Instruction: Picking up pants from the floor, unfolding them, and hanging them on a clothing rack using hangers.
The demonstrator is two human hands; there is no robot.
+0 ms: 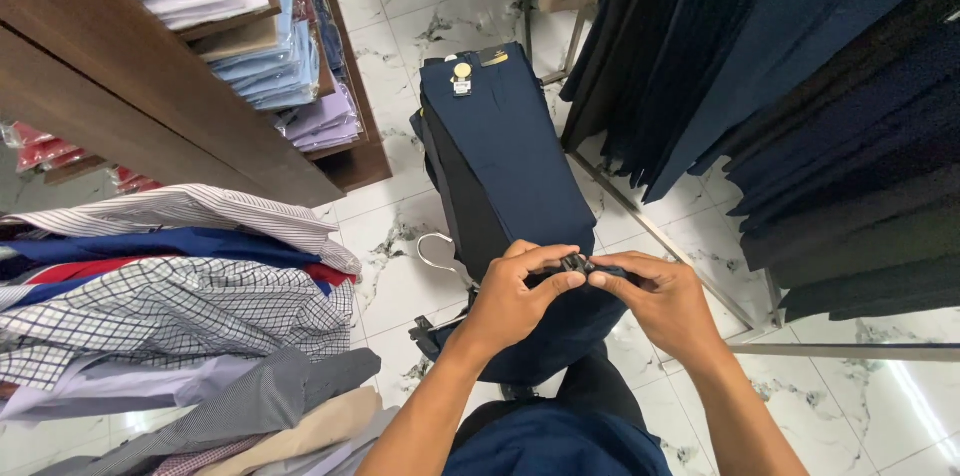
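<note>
A pair of folded navy trousers [500, 146] with tags at the far end lies stretched out before me, on top of darker trousers. My left hand [515, 296] and my right hand [660, 301] meet over its near end. Both pinch a small black clip [575, 263] of a hanger between thumb and fingers. A white hanger hook [432, 251] pokes out on the left of the trousers.
A pile of folded checked and striped shirts [170, 316] lies at the left. Wooden shelves [130, 86] with packed shirts stand at the upper left. Dark trousers hang on a metal rack [780, 86] at the right. The floor is white marble tile [400, 276].
</note>
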